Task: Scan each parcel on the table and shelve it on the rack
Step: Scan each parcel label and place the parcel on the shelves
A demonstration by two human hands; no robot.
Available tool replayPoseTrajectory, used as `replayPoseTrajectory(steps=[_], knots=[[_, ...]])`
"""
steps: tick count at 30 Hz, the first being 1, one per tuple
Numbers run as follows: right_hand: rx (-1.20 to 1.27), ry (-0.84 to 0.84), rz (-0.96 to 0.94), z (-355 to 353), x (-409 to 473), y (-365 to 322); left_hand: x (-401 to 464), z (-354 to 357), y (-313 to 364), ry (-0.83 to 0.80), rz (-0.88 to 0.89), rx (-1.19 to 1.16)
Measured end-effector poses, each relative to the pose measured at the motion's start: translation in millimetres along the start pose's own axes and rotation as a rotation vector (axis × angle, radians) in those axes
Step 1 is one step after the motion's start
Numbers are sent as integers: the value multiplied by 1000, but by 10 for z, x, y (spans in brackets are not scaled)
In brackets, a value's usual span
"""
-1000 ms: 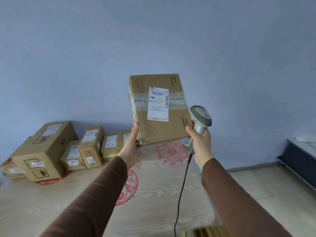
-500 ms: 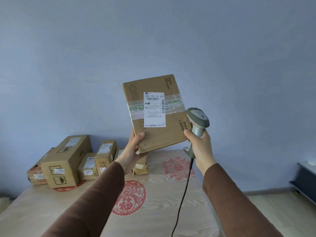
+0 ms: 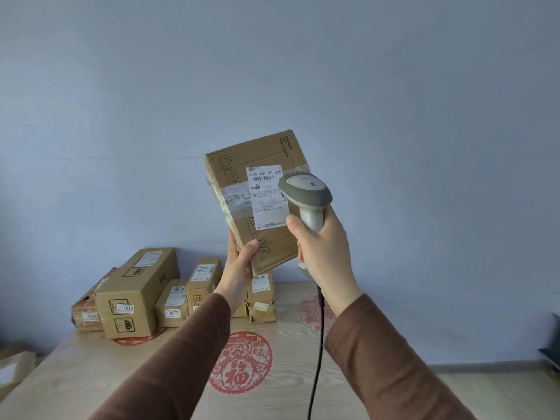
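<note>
A brown cardboard parcel [image 3: 242,189] with a white barcode label is held up in the air, tilted to the left. My left hand [image 3: 239,268] grips its lower left corner, thumb across the front face. My right hand [image 3: 324,253] grips the handle of a grey corded barcode scanner [image 3: 306,192]. The scanner head sits in front of the label's right side and covers part of it. Several more parcels [image 3: 136,292] stand in a row at the back left of the wooden table [image 3: 303,386].
The scanner's black cable [image 3: 316,344] hangs down over the table. Red paper-cut decorations [image 3: 241,363] lie on the tabletop. A dark piece of furniture [image 3: 550,356] shows at the right edge, above the light floor. The rack is out of view.
The parcel has tilted further to the left. My right hand has raised the scanner and brought it leftward, over the label. The camera view has tipped slightly upward.
</note>
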State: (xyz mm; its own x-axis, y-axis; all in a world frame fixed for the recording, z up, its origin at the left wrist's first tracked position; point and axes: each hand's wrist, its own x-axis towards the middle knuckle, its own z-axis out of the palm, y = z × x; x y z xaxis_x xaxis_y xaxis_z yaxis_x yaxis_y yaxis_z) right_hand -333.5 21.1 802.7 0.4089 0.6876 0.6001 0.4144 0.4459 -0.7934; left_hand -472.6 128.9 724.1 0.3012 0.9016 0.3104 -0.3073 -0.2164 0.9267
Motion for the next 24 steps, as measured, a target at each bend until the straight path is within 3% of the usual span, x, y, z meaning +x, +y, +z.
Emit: replayPoseTrajectory(steps=[24], knots=[[66,-79,47,4,48,85,-9,166,-39,31,13,41]])
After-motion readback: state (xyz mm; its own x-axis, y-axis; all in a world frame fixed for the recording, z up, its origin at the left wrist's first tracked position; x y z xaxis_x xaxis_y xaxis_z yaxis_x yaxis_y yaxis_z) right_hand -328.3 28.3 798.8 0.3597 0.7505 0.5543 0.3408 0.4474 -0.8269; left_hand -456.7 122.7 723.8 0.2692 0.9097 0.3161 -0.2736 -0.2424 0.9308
